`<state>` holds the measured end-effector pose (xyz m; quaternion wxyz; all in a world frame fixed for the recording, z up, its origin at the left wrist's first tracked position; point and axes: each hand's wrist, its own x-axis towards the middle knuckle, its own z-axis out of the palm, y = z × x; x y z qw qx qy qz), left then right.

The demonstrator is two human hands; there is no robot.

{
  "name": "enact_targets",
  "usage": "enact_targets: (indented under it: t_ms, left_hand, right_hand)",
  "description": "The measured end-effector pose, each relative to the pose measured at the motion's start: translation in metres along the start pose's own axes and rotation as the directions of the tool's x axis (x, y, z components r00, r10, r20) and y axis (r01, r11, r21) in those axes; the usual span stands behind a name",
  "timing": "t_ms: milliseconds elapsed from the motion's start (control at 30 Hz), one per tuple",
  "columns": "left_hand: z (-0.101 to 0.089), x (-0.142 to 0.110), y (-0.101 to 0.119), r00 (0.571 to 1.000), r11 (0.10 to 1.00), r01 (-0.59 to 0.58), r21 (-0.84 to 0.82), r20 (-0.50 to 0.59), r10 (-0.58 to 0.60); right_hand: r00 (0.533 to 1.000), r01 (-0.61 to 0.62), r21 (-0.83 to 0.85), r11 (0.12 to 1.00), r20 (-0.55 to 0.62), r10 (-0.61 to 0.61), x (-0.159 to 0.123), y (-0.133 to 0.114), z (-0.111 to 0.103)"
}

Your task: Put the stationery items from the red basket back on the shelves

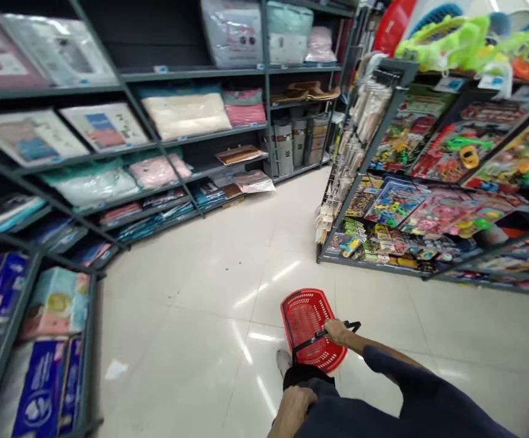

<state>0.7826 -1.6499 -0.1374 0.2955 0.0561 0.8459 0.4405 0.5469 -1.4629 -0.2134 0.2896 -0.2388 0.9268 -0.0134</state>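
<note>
A red plastic shopping basket (307,322) with slotted sides hangs or rests low by my feet; I cannot tell whether it touches the floor. Its red inside shows, with no goods visible in it. My right hand (336,331) is wrapped round the basket's black handle (353,326). Close to my body, at the bottom of the view, my left hand (297,404) is curled against my dark shirt (365,410). Its fingertips are hidden, so whatever it may hold cannot be made out. One shoe (284,361) shows left of the basket.
Shelves of packaged bedding (186,115) line the left and far side. A toy rack (428,176) stands on the right, with hanging packets (360,121) on its end. Blue packs (41,389) fill the near-left shelf. Pale tiled floor (191,340) runs between, with a white scrap (116,369).
</note>
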Motion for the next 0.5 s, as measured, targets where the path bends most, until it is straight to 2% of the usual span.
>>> enact_targets:
  t_ms: [100, 167, 233, 300, 367, 400, 433, 500]
  left_hand:
    - [-0.043, -0.014, -0.011, 0.988, 0.981, 0.154, 0.114, -0.023, -0.152]
    - [-0.065, -0.019, -0.014, 0.982, 0.968, 0.189, 0.165, -0.053, -0.183]
    - [-0.087, -0.024, -0.016, 0.989, 0.979, 0.143, 0.147, -0.065, -0.135]
    - [-0.114, -0.033, -0.019, 0.992, 0.997, 0.069, 0.04, -0.111, -0.064]
    - [-0.151, -0.052, -0.024, 0.956, 0.994, 0.034, -0.1, -0.288, -0.061]
    - [-0.172, -0.066, -0.028, 0.907, 0.989, 0.027, -0.146, -0.412, -0.085]
    - [-0.193, -0.081, -0.033, 0.828, 0.988, 0.023, -0.152, -0.551, -0.104]
    - [-0.232, -0.113, -0.044, 0.589, 0.991, 0.073, -0.115, -0.796, -0.136]
  right_hand:
    - [0.999, 0.03, 0.046, 0.998, 0.033, -0.031, 0.019, 0.0, -0.011]
    - [0.998, 0.049, 0.064, 0.997, 0.024, -0.05, 0.033, 0.0, -0.016]
    - [0.998, 0.064, 0.067, 0.996, 0.001, -0.064, 0.047, 0.0, -0.022]
    - [0.997, 0.08, 0.057, 0.995, -0.017, -0.079, 0.06, -0.003, -0.027]
    - [0.995, 0.091, 0.037, 0.995, -0.032, -0.09, 0.071, -0.007, -0.033]
    - [0.995, 0.095, 0.025, 0.995, -0.037, -0.094, 0.076, -0.01, -0.035]
    - [0.994, 0.097, 0.014, 0.995, -0.043, -0.097, 0.081, -0.013, -0.037]
    - [0.993, 0.094, -0.005, 0.996, -0.075, -0.095, 0.091, -0.021, -0.04]
